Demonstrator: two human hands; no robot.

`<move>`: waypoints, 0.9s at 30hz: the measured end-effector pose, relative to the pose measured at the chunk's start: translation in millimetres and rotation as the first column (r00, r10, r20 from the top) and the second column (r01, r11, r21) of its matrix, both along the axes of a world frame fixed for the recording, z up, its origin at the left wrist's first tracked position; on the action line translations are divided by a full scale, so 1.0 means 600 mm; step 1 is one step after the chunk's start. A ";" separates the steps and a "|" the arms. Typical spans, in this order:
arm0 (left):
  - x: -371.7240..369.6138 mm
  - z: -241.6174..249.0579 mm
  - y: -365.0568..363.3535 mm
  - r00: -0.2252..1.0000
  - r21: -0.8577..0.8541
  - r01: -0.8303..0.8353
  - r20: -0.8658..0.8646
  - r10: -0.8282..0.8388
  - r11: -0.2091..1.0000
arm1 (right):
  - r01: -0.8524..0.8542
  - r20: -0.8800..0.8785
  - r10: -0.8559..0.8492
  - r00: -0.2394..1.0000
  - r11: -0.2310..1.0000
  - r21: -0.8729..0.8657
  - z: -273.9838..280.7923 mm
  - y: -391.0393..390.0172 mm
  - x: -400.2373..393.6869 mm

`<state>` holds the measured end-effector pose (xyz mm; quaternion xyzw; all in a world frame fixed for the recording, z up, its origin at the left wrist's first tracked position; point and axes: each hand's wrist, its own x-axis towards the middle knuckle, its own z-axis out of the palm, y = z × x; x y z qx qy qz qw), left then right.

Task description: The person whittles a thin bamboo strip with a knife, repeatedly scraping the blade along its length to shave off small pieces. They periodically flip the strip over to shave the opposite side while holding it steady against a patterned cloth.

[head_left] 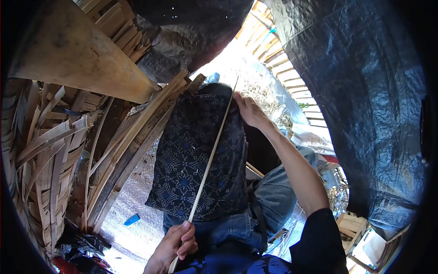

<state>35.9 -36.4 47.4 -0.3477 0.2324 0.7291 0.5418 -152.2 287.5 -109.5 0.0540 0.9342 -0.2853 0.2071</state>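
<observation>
A long, thin pale strip (211,157) runs lengthwise over a dark blue patterned cloth (185,160) that covers my leg. Near its lower end, by my waist, my left hand (175,244) is closed round the strip. My right hand (248,109) is at the far end of the cloth, beside the upper part of the strip. Its fingers are bent against the cloth's edge, and whether they grip anything is too small to tell. The strip's thin tip extends beyond that hand.
Bamboo pieces (132,155) lean along the left, beside a woven, splintered bamboo panel (57,173). A thick bamboo pole (86,59) crosses the upper left. Dark plastic sheeting (360,91) hangs at the right. A small blue piece (132,219) lies on the silvery ground sheet.
</observation>
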 end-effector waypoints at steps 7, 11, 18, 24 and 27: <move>-0.019 -0.004 -0.006 0.878 -0.319 0.306 -0.270 -0.395 0.897 | 0.661 0.011 -0.673 0.740 0.724 -0.197 -0.063 0.089 -0.040; -0.061 -0.030 0.038 0.691 -0.528 0.330 -0.429 -0.582 0.782 | 0.290 -0.077 -0.313 0.947 0.931 -0.220 0.055 0.009 0.088; -0.073 -0.050 0.077 0.522 -0.702 0.314 -0.435 -0.734 0.639 | -0.056 -0.188 -0.005 0.982 0.947 -0.316 0.144 -0.084 0.237; -0.063 -0.061 0.083 0.449 -0.773 0.261 -0.433 -0.782 0.578 | -0.076 -0.204 0.027 0.979 0.969 -0.234 0.126 -0.111 0.264; -0.056 -0.060 0.089 0.205 -0.869 0.071 -0.468 -0.860 0.490 | -0.048 -0.164 0.016 0.986 0.979 -0.197 0.123 -0.114 0.256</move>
